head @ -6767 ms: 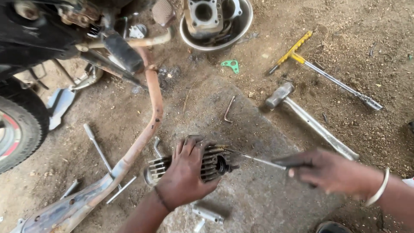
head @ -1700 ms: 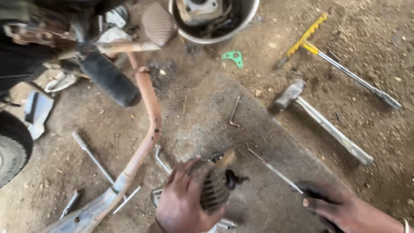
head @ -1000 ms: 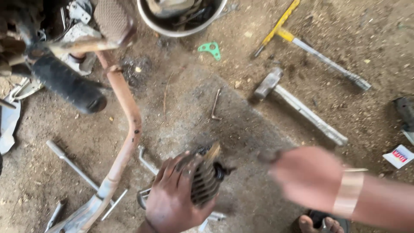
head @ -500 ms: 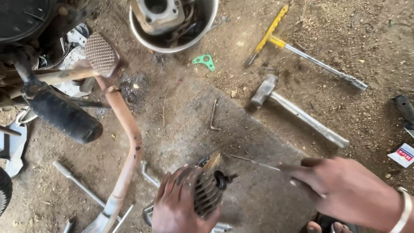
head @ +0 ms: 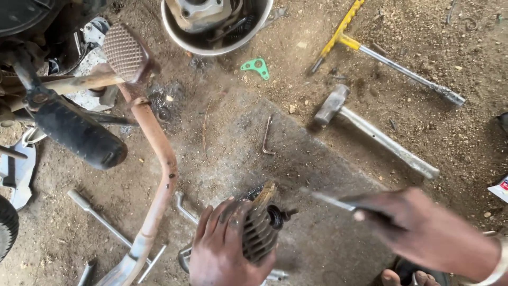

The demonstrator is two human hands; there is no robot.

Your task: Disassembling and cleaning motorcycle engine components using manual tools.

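Dark finned metal engine part (head: 260, 229), lower centre, clasped by left hand (head: 222, 249) | thin metal rod (head: 330, 199) pinched in blurred right hand (head: 423, 233), lower right | steel hammer (head: 370, 132) beyond on dirt.

2 bare hands, left (head: 225, 249), right (head: 423, 233), no sleeves, pale bangle (head: 495, 265) on right wrist

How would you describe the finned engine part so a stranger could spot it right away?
Follow the rusty orange exhaust pipe down to the bottom middle of the dirt floor. There the left hand grips the finned engine part. Unlike the hammer and wrenches around it, it is a dark ribbed block.
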